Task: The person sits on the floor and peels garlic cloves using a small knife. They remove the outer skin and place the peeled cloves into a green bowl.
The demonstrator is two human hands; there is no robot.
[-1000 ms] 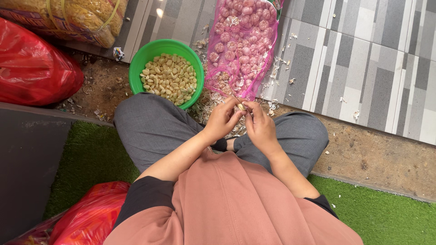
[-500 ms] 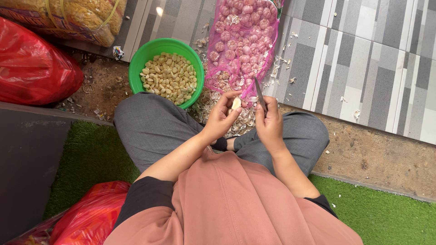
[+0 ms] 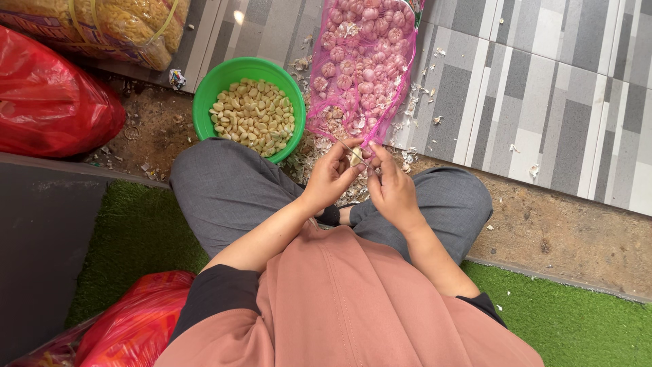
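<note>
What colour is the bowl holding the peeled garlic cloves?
Green; the bowl shows best in the head view, just left of the pink mesh sack.

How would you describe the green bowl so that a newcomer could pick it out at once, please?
Start at the grey-and-white tiled floor ahead of the seated person. At its near edge, left of the pink mesh sack of garlic bulbs, sits the green bowl. It alone is round, bright green and heaped with pale peeled cloves.

A single camera worn on the head looks almost straight down over the person's chest and crossed legs, near enough that both hands sit at the centre, with tiled floor along the top edge and green turf along the bottom.
</note>
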